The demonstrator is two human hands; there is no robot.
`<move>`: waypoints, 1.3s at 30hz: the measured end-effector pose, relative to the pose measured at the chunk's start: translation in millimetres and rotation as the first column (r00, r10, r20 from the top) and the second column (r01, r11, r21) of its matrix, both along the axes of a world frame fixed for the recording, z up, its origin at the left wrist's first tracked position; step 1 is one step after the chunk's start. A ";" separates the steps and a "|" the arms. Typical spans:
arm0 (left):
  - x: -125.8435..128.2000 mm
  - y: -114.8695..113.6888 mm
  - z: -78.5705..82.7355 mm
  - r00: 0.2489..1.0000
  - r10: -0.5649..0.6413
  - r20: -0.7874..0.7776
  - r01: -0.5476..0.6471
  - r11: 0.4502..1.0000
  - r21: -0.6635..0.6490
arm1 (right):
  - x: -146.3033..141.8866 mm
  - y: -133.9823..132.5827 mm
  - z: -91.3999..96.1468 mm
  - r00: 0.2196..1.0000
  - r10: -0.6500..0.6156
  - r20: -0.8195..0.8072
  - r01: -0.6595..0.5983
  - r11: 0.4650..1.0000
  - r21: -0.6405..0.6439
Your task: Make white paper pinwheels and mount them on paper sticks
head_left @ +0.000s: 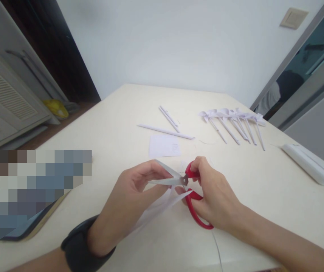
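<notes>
My right hand [217,196] is closed round the red handles of a pair of scissors [191,189], whose blades are apart and point left. My left hand [130,200], with a black band on the wrist, pinches a strip of white paper [162,206] that runs between the blades. Both hands hover just above the cream table [116,128], near its front edge.
A small white paper square [164,146] lies just beyond the hands. Rolled paper sticks [166,130] lie behind it, and a row of several paper pinwheels [235,121] at the right. A white box [310,163] sits at the far right edge, a dark flat object [34,223] at the left.
</notes>
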State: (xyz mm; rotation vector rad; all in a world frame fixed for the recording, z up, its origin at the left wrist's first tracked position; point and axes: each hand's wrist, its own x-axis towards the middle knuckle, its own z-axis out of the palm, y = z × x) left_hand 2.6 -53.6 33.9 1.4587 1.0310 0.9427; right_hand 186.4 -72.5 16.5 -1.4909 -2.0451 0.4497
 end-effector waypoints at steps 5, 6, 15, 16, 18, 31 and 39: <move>0.7 -0.4 3.1 1.000 -0.015 0.016 0.015 1.000 -0.022 | -0.4 -1.1 3.1 1.000 -0.028 -0.004 0.028 0.999 -0.046; 0.3 -0.4 3.5 1.000 -0.020 0.014 0.021 1.000 -0.014 | -0.2 -0.7 4.4 0.999 -0.030 -0.021 0.029 0.998 -0.050; -1.0 -0.9 1.9 1.000 0.011 -0.027 -0.005 0.978 0.211 | 21.9 24.9 7.9 0.984 -0.164 -0.068 0.158 0.984 -0.086; -1.1 -1.3 2.5 1.000 0.007 -0.013 -0.003 0.971 0.239 | 25.0 27.6 5.6 0.985 -0.169 -0.043 0.164 0.982 -0.097; -1.9 -2.7 5.2 1.000 -0.023 -0.007 0.024 0.961 0.276 | 29.6 31.0 0.7 0.986 -0.168 0.009 0.168 0.977 -0.129; -1.6 7.2 -4.9 0.978 -0.116 -0.176 0.135 0.985 0.104 | 32.2 32.6 -8.6 0.986 0.001 0.167 0.024 0.989 -0.146; -0.3 12.9 -14.5 0.981 -0.142 -0.131 0.137 0.989 -0.046 | 22.3 25.9 3.0 0.997 0.073 0.036 -0.077 0.990 0.116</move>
